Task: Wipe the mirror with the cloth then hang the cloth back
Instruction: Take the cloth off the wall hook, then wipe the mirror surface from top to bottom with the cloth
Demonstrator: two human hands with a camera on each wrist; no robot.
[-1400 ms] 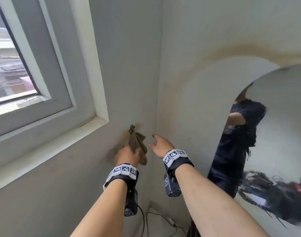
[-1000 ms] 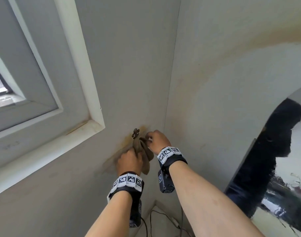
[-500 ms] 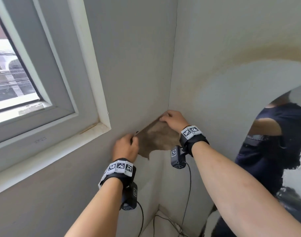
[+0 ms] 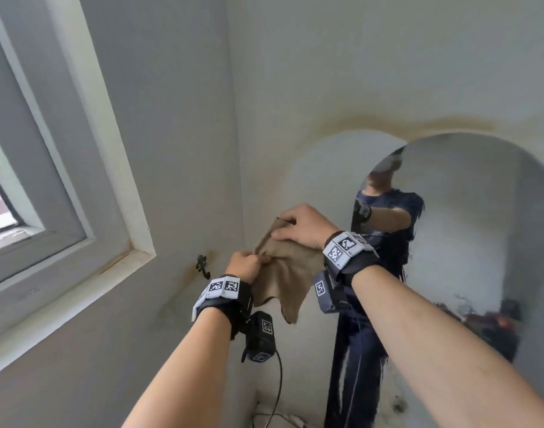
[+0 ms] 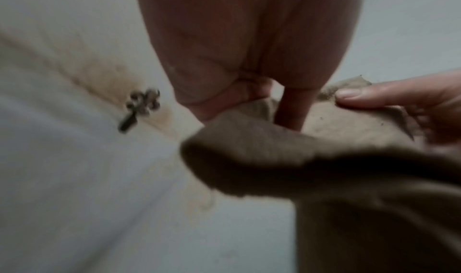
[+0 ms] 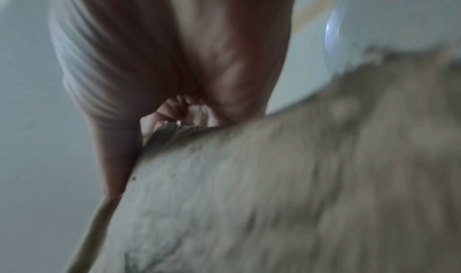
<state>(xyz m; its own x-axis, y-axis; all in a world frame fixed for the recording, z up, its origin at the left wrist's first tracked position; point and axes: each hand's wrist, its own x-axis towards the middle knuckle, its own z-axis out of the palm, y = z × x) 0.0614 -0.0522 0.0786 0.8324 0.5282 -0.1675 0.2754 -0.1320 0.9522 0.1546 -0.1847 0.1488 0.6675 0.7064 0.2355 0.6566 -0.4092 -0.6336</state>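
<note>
A brown cloth (image 4: 287, 273) hangs in the air between my two hands, in front of the room's corner. My left hand (image 4: 247, 265) pinches its left corner. My right hand (image 4: 301, 225) pinches its upper edge, thumb under and fingers over. The left wrist view shows the cloth (image 5: 312, 149) close up, with the small dark wall hook (image 5: 141, 107) bare to its left. In the head view the hook (image 4: 202, 265) sits on the left wall, left of my left hand. The arched mirror (image 4: 487, 242) leans on the right wall, right of the cloth. The cloth (image 6: 274, 188) fills the right wrist view.
A white-framed window (image 4: 48, 180) takes up the left wall above the hook. Brownish stains mark the wall around the hook and over the mirror's arch. Cables (image 4: 273, 406) lie on the floor in the corner. The mirror reflects a person in dark clothes.
The cloth came off the hook, which now stands bare. Both hands carried it right, away from the wall, towards the mirror, and spread it out between them.
</note>
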